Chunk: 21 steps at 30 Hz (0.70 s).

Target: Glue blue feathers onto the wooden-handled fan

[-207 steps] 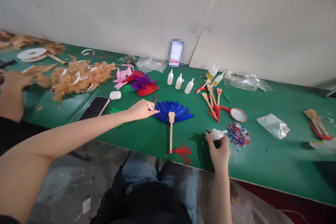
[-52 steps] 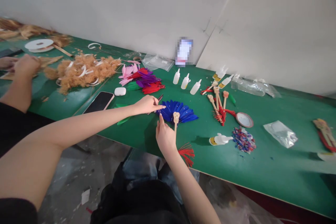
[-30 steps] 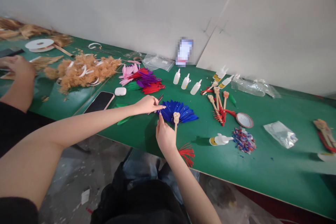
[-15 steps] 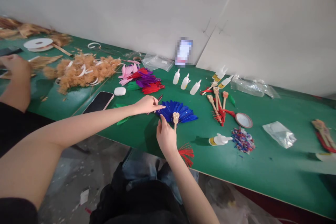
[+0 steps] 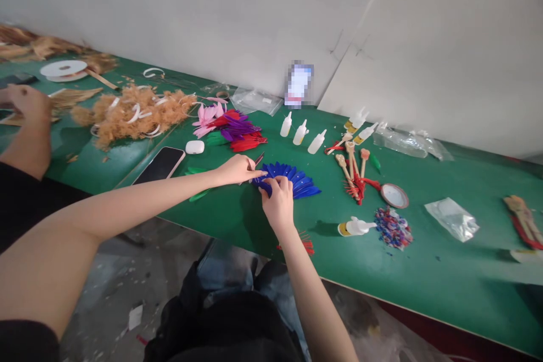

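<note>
A fan of blue feathers [image 5: 303, 182] with small pale dots lies spread on the green table in front of me. My left hand [image 5: 238, 169] is at its left end, closed around a thin dark tool like tweezers [image 5: 259, 160], a fingertip touching the feathers. Bent over the fan's lower middle, my right hand [image 5: 278, 201] has its fingers closed on it. That hand hides the fan's wooden handle and its pale head. Red tassel strands [image 5: 307, 243] show beside my right wrist.
White glue bottles [image 5: 300, 132] stand behind the fan; another bottle [image 5: 355, 227] lies right, beside colourful bits [image 5: 393, 228]. Wooden sticks with red tassels [image 5: 352, 167], loose feathers [image 5: 233, 124], a phone [image 5: 160, 166] and tan fluffy trim [image 5: 136, 113] surround it. A co-worker's hand [image 5: 27, 102] is far left.
My right hand has moved up and slightly right onto the middle of the fan, covering the wooden handle that showed before. My left hand has stayed nearly still.
</note>
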Each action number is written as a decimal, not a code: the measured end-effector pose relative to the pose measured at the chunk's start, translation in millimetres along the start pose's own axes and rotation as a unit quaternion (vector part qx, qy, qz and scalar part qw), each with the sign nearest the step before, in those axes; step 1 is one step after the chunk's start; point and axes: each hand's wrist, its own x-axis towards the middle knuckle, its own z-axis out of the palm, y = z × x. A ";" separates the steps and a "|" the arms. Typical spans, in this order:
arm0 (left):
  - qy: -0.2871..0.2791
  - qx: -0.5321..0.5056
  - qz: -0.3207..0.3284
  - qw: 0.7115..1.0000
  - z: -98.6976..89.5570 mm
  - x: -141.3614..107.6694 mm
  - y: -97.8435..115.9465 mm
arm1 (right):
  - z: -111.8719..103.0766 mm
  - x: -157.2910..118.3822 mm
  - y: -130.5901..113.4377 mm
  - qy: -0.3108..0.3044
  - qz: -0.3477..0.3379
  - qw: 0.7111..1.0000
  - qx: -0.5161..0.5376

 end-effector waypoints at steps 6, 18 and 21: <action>-0.006 0.004 -0.019 1.000 -0.5 0.3 3.1 | 5.8 9.5 0.4 0.003 0.006 0.999 0.039; -0.004 0.016 -0.014 1.000 -1.2 0.3 3.7 | 8.9 11.6 -1.0 -0.016 0.023 1.000 0.014; -0.001 0.012 -0.017 1.000 -0.9 0.6 3.6 | 9.6 11.0 -0.5 -0.008 0.022 1.000 0.017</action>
